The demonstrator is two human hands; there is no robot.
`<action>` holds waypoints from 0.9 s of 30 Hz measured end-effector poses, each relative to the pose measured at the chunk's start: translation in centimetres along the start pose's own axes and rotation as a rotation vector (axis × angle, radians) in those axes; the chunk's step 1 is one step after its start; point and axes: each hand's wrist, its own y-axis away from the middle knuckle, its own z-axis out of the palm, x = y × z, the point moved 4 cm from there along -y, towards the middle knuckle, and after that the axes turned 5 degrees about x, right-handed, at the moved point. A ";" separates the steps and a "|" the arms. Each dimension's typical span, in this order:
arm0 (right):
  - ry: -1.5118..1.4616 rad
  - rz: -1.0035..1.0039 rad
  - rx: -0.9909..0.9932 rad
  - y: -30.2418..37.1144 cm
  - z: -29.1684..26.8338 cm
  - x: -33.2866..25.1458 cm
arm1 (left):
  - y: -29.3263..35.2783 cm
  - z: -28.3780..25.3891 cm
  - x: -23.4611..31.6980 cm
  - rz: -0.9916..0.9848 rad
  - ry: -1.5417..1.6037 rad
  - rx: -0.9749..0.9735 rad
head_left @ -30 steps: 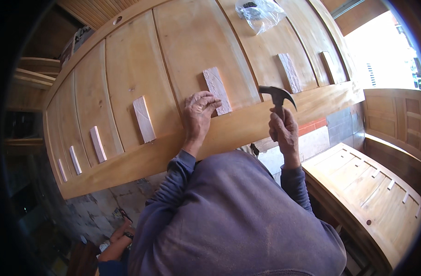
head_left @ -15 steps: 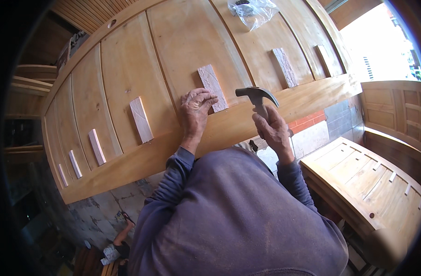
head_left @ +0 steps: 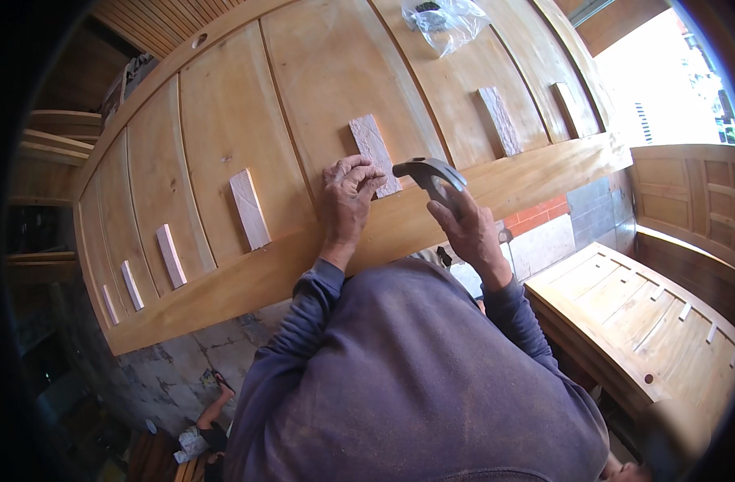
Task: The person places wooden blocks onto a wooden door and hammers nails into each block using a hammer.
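Observation:
A broad wooden door panel [head_left: 223,104] lies flat in front of me, with several short pale wood blocks along its near rail. My left hand [head_left: 350,197] rests against the middle wood block [head_left: 369,138], thumb and fingertips pinched together over its near part. Whatever the pinch holds is too small to make out. In my right hand [head_left: 473,233] is a claw hammer [head_left: 428,170], gripped by its handle. Its head hangs over the near rail, just right of the left fingertips and apart from them.
A clear plastic bag [head_left: 452,28] with dark small pieces lies on the panel's far side. Another block [head_left: 498,120] is to the right. At lower right sits a stack of panels [head_left: 624,321]. Someone's leg [head_left: 214,408] shows at lower left, above the tiled floor.
The hammer and my right hand have moved left, and the head has tilted down toward my left fingertips. My left hand keeps its pinch at the block. Something skin-coloured appears at the lower right edge.

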 end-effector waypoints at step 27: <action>0.197 -0.386 0.103 -0.6 0.7 -5.8 | 0.0 -0.2 0.3 0.041 -0.013 0.038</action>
